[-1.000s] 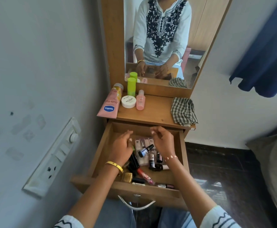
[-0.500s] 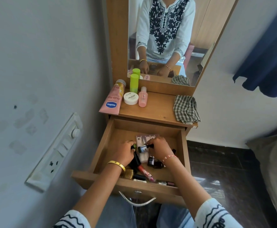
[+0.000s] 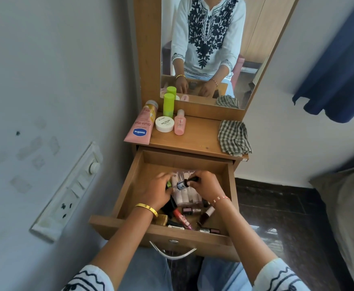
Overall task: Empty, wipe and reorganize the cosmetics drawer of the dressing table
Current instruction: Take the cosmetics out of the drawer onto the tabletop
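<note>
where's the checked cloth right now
In the head view the checked cloth lies crumpled on the right end of the tabletop, just below the mirror and above the open drawer's right back corner.

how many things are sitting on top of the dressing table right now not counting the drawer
5: a pink Vaseline tube at the left edge, a green bottle by the mirror, a white nail polish remover jar, a small pink bottle, and a checked cloth at right.
</note>
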A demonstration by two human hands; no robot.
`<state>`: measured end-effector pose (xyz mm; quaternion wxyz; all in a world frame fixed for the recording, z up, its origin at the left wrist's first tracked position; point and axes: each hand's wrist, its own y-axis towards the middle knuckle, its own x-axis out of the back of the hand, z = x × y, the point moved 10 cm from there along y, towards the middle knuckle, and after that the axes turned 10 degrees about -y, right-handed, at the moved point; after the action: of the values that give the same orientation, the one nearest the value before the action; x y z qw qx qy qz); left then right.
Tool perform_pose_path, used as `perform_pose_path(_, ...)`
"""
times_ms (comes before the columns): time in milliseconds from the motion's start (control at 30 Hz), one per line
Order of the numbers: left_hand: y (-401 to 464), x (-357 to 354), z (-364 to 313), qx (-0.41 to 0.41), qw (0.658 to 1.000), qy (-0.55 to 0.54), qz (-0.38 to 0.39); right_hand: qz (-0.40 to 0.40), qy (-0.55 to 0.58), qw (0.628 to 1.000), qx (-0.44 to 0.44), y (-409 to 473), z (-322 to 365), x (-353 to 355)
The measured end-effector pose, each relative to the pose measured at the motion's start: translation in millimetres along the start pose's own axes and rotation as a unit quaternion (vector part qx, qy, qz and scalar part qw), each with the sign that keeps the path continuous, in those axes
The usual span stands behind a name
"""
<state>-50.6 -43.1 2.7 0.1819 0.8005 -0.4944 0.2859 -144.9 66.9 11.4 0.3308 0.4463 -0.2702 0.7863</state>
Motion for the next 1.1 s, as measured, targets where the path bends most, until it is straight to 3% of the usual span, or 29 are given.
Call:
perform_pose_path(267, -6, 3, -19, -0.037, 0.998, -0.041, -0.006, -0.013, 0.098, 0.995, 0.002, -7, 17, 7)
perform_pose_path(433, -7, -1, -10, 0.006, 0.999, -0.039, 0.008, -0.054, 0.18, 0.979, -0.081, -16, -12, 11)
perform_pose_path(567, -7, 1, -5, 0.026, 0.998, -0.052, -0.003, -0.034, 0.086, 0.992, -0.086, -29, -32, 0)
perform_pose_path(667, -8, 2, -4, 0.03, 0.998, -0.06, -0.009, 0.067, -0.018, 0.997, 0.013, -35, -10, -26)
perform_pose_path(767, -8, 3, -1, 0.048, 0.995, -0.081, -0.016, 0.11, -0.184, 0.972, 0.097, -40, 11, -47)
perform_pose_path(900, -9, 5, 2, 0.061, 0.995, -0.083, -0.019, 0.113, -0.313, 0.934, 0.133, -41, 16, -57)
perform_pose_path(1000, -9, 5, 1, 0.055, 0.995, -0.081, -0.011, 0.111, -0.361, 0.913, 0.154, -42, 19, -61)
perform_pose_path(1100, -10, 6, 2, 0.057, 0.995, -0.081, -0.015, 0.111, -0.352, 0.917, 0.149, -41, 19, -59)
